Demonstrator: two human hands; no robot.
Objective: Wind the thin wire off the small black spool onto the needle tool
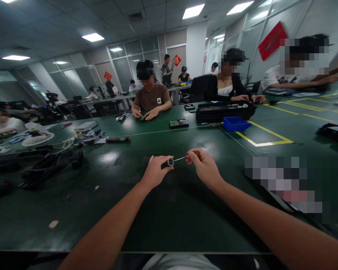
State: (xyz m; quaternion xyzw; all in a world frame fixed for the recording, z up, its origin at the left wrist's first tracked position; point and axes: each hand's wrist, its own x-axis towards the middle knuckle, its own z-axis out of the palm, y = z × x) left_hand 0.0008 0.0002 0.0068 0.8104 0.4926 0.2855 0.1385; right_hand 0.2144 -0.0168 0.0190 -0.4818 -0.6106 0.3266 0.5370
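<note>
Between the thumb and fingers of my left hand is a small round dark part with a pale rim, its face turned toward the right. My right hand is closed around the handle of a screwdriver, whose thin metal shaft points left at the round part. The shaft's tip is at or very near the part's face; contact cannot be made out. Both hands are above the green table, a short distance apart.
Beyond my hands are a blue tray, a long black housing, a circuit-board device and a dark cylindrical tool. Black bags are at left. A person works across the table.
</note>
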